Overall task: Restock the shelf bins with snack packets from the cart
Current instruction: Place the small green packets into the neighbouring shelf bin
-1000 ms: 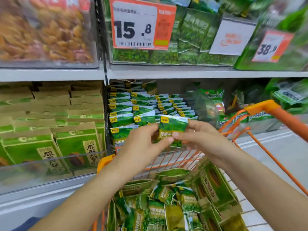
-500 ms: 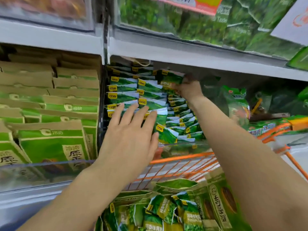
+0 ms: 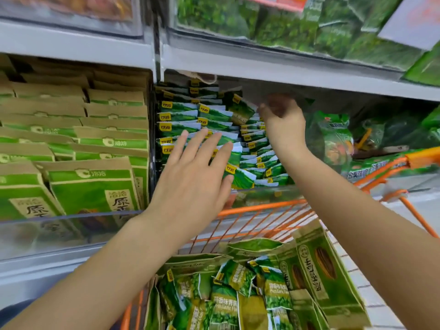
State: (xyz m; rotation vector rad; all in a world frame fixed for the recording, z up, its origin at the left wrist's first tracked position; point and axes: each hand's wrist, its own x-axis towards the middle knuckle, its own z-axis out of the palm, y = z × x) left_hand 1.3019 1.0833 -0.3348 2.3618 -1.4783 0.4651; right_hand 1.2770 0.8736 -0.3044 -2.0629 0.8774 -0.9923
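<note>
Little moved since 0.5 s ago: right hand (image 3: 282,120) pinches snack packet (image 3: 240,110) at bin (image 3: 262,195) top-back, left hand (image 3: 192,177) flat, empty, bracing front rows. Risk: leaning rows slide over bin's lip into cart (image 3: 259,207) if brace lifts, or packet snags shelf above bin

1. The shelf (image 3: 309,77) is grey, with a second grey tier above it.
2. Its middle bin (image 3: 262,195), clear-fronted, holds rows of small green packets (image 3: 181,126) standing on edge.
3. The left bin (image 3: 71,225) holds upright brown-and-green bags (image 3: 95,186).
4. The upper tier carries clear bins of green packs (image 3: 273,27).
</note>
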